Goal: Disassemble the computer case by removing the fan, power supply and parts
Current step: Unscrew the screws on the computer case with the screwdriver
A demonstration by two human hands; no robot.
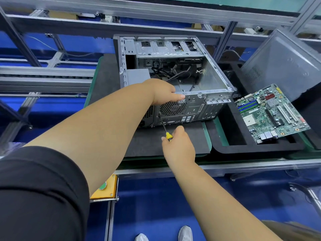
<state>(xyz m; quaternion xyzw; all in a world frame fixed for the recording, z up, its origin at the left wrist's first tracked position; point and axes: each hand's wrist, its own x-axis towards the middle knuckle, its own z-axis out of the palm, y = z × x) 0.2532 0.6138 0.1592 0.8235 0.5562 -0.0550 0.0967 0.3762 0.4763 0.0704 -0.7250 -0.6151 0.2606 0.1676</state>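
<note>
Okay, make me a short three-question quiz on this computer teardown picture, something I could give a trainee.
1. True or false: the motherboard sits inside the computer case.
2. What does the right hand hold? A) pliers B) a screwdriver C) a cable
3. Fill in: the left hand rests on the case's top rear edge, just above the round ____ grille.

Key: 1 false, it lies on the foam tray to the right. 2 B. 3 fan.
</note>
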